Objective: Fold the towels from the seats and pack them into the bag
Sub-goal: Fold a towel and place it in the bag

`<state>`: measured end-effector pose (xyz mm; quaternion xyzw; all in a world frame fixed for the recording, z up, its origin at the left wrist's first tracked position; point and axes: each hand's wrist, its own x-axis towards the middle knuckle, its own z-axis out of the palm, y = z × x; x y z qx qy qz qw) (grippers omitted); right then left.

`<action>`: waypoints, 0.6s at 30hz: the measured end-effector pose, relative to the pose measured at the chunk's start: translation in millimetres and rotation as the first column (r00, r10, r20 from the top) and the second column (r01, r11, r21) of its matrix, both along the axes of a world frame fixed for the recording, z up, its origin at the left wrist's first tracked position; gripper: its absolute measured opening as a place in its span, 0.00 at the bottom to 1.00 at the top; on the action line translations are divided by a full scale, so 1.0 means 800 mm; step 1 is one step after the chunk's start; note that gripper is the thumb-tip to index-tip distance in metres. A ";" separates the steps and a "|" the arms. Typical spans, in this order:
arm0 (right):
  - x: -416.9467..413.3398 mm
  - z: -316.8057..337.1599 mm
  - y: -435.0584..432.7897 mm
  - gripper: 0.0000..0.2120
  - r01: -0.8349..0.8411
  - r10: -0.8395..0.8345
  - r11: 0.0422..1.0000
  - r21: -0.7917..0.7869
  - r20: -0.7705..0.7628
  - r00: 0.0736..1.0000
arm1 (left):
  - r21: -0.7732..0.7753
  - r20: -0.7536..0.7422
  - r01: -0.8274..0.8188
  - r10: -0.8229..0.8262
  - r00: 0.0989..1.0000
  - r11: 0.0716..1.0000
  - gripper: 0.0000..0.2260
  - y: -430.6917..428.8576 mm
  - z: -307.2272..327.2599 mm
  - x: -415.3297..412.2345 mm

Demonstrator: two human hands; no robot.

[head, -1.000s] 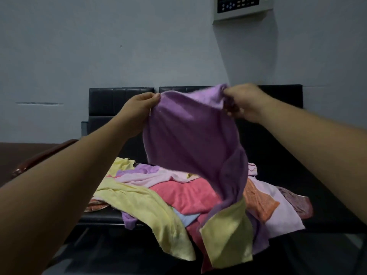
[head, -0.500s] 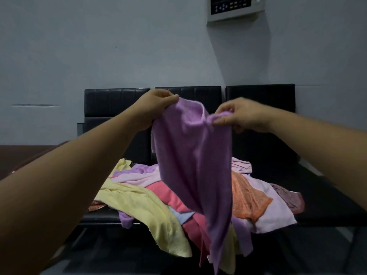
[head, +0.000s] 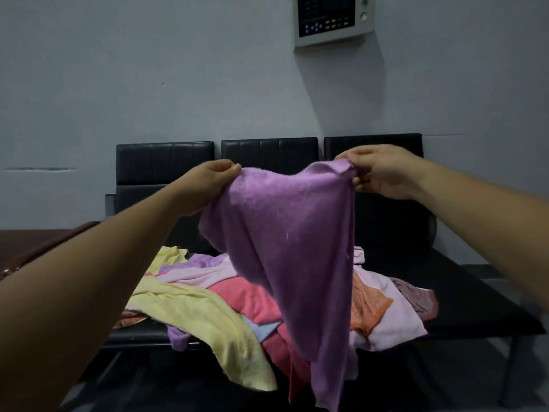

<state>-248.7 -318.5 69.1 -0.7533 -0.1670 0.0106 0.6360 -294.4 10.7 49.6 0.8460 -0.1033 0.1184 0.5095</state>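
A purple towel point(head: 294, 245) hangs in the air in front of me, held by its top edge. My left hand point(head: 208, 185) pinches its left corner and my right hand point(head: 383, 171) pinches its right corner, so the cloth drapes down between them to a point. Below it a heap of towels lies on the black seats point(head: 463, 301): a yellow towel point(head: 208, 316), a red towel point(head: 252, 298), an orange towel point(head: 368, 307) and pale pink towels point(head: 395, 322). No bag is clearly in view.
The row of three black seats stands against a grey wall, with backrests point(head: 267, 153) behind my hands. A white control panel point(head: 332, 19) hangs on the wall above. A brown curved object point(head: 50, 245) sits at the left edge. Dark floor lies under the seats.
My hands have moved apart, spreading the top edge of the purple towel wider. The towel now hangs flatter than half a second ago.
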 end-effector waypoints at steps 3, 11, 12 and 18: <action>-0.015 0.011 -0.003 0.21 -0.067 0.128 0.938 -0.341 0.159 0.979 | -0.047 0.108 -0.064 0.069 0.992 0.997 0.15 -0.010 0.019 -0.006; -0.010 0.027 -0.020 0.03 0.101 -0.063 0.987 -0.128 0.274 0.960 | 0.348 -0.092 0.073 -0.043 0.995 0.935 0.10 0.000 0.043 -0.014; -0.010 0.030 -0.022 0.03 0.080 -0.057 0.993 -0.088 0.243 0.968 | 0.291 -0.109 0.091 -0.062 0.992 0.952 0.09 0.003 0.044 -0.014; -0.025 0.071 -0.036 0.05 -0.113 0.022 0.881 0.460 0.200 0.980 | -0.348 0.142 0.273 -0.237 0.961 0.897 0.09 -0.006 0.074 -0.023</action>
